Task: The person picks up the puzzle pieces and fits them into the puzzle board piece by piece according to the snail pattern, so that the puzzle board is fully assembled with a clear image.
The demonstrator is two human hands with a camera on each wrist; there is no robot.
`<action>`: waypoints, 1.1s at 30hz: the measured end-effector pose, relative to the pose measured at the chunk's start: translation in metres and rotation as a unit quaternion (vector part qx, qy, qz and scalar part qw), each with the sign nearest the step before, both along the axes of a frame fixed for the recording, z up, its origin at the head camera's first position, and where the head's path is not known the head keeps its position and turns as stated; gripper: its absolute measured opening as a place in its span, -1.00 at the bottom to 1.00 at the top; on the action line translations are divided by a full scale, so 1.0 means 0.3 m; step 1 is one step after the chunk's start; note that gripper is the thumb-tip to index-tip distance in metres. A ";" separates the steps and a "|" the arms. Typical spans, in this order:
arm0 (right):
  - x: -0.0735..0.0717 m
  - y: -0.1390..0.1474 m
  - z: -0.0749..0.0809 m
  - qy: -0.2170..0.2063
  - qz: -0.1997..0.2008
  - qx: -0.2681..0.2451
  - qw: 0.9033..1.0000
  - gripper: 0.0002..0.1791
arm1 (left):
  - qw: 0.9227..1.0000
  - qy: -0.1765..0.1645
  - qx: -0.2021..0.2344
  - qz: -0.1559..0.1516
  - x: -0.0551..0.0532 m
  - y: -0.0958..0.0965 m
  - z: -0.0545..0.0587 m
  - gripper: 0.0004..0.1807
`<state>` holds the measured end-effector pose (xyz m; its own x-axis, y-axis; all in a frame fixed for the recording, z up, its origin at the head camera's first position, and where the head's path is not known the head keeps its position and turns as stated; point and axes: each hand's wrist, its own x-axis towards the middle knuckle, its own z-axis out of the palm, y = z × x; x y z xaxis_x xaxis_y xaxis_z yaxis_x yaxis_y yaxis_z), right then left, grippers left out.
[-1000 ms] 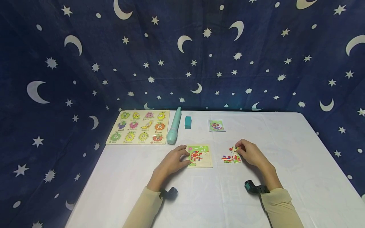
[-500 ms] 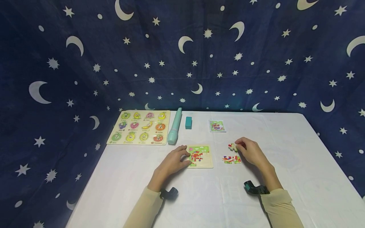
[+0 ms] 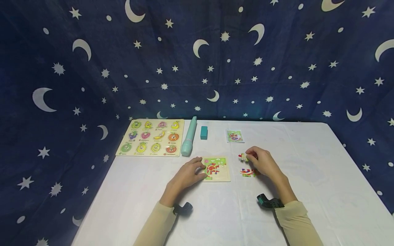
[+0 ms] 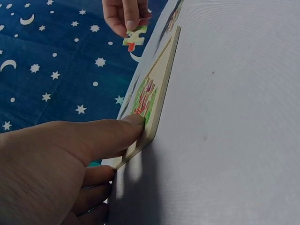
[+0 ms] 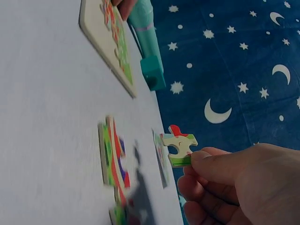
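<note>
My left hand (image 3: 187,172) holds the left side of a small wooden puzzle board (image 3: 223,176), its thumb (image 4: 133,121) lying on the face. Part of a red and green picture is filled in on that board. Off the table, my right hand (image 3: 262,161) pinches a jigsaw puzzle piece (image 5: 180,144) between thumb and fingers. The piece shows cream, red and green and has a knob and notches. Below the right hand, several other puzzle pieces (image 3: 247,172) lie on the white cloth, partly covered by that hand in the head view.
A small picture card (image 3: 235,136) lies behind the board. To its left are a teal block (image 3: 204,132), a mint-green microphone-shaped stick (image 3: 189,136) and a large fruit puzzle board (image 3: 150,138). A dark starry curtain (image 3: 197,68) hangs behind the table.
My right hand has lifted the puzzle piece away from the other loose pieces and carried it left, towards the board. The left hand stays in place on the board.
</note>
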<state>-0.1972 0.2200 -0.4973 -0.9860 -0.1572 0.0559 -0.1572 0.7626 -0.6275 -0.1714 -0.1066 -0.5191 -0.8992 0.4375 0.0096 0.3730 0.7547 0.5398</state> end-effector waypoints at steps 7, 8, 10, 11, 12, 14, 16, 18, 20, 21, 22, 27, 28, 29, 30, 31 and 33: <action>-0.012 -0.059 -0.003 -0.001 0.021 -0.005 1.000 -0.85 | 1.000 0.000 0.000 0.002 0.000 0.002 -0.001 -0.62; -0.012 -0.066 -0.003 -0.002 0.023 -0.006 1.000 -0.86 | 1.000 0.000 -0.001 0.002 0.000 0.002 -0.001 -0.62; -0.011 -0.080 -0.003 -0.002 0.027 -0.006 1.000 -0.86 | 1.000 -0.001 0.000 0.002 0.000 0.002 -0.001 -0.62; -0.009 -0.087 -0.002 -0.002 0.029 -0.007 1.000 -0.87 | 1.000 -0.002 0.000 0.001 0.000 0.002 -0.001 -0.62; -0.007 -0.094 -0.001 -0.003 0.032 -0.007 0.999 -0.87 | 1.000 -0.002 -0.001 0.001 0.000 0.002 -0.002 -0.62; -0.002 -0.106 -0.001 -0.001 0.040 -0.008 0.999 -0.88 | 1.000 -0.001 0.000 0.001 0.001 0.001 -0.001 -0.62; 0.002 -0.120 0.000 0.000 0.046 -0.010 0.999 -0.88 | 1.000 0.000 0.000 0.001 0.002 0.001 0.000 -0.61; 0.005 -0.131 -0.001 0.001 0.054 -0.010 0.998 -0.89 | 1.000 0.000 0.000 0.001 0.002 0.000 0.001 -0.62; 0.007 -0.142 -0.002 0.000 0.060 -0.009 0.998 -0.88 | 1.000 0.000 0.000 0.001 0.002 0.001 0.001 -0.62; 0.009 -0.147 -0.003 0.000 0.062 -0.009 0.998 -0.88 | 1.000 0.000 0.000 0.001 0.001 0.001 0.001 -0.62; 0.010 -0.153 -0.005 0.001 0.065 -0.009 0.998 -0.88 | 1.000 0.000 0.000 0.001 0.001 0.001 0.001 -0.62; 0.014 -0.180 -0.018 0.006 0.077 -0.006 0.997 -0.91 | 1.000 0.004 0.001 -0.002 0.000 0.000 0.001 -0.62; 0.015 -0.184 -0.021 0.007 0.080 -0.004 0.997 -0.91 | 1.000 0.006 0.000 -0.003 0.000 0.000 0.000 -0.62; 0.016 -0.189 -0.024 0.009 0.082 -0.003 0.997 -0.91 | 1.000 0.007 -0.001 -0.003 0.000 0.000 -0.001 -0.62; 0.017 -0.194 -0.027 0.010 0.085 -0.003 0.996 -0.91 | 1.000 0.008 -0.002 -0.004 -0.001 0.000 -0.002 -0.62; 0.019 -0.198 -0.029 0.010 0.088 -0.004 0.996 -0.91 | 1.000 0.008 -0.002 -0.004 -0.002 0.000 -0.002 -0.62; 0.020 -0.206 -0.035 0.010 0.093 0.000 0.996 -0.90 | 1.000 0.008 -0.002 -0.005 -0.002 0.000 -0.003 -0.62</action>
